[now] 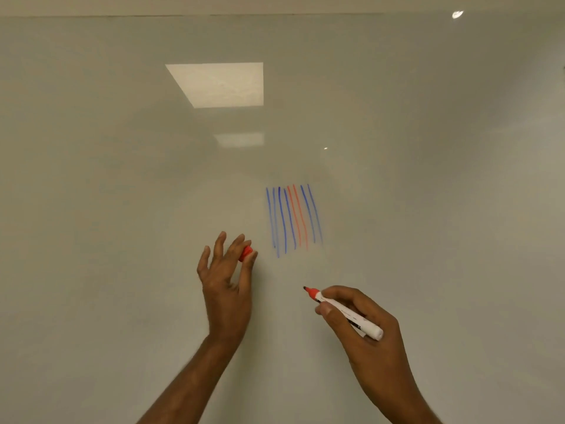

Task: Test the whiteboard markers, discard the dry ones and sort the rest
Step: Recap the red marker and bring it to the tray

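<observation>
Left hand [224, 270]: raised against the board [122, 179], fingers fanned; thumb and forefinger pinched on the red cap [246, 253], only part of which shows between them. Risk: the pinch looks light, so the cap may slip and drop out of reach, leaving the marker to dry.

Test lines [293, 218]: blue strokes with two red ones among them, up and right of the cap, up and left of the marker tip. Risk: a new red stroke laid over these would be hard to judge; bare board near the tip is the safer place.

Marker [345, 312]: white barrel, red collar, dark tip pointing up-left; tip appears clear of the board, below the lines.

Right hand [363, 325]: closed around the barrel mid-length, tip projecting left of the fingers, butt end projecting right. Risk: too shallow an angle or faint pressure could make a good marker read as dry.
</observation>
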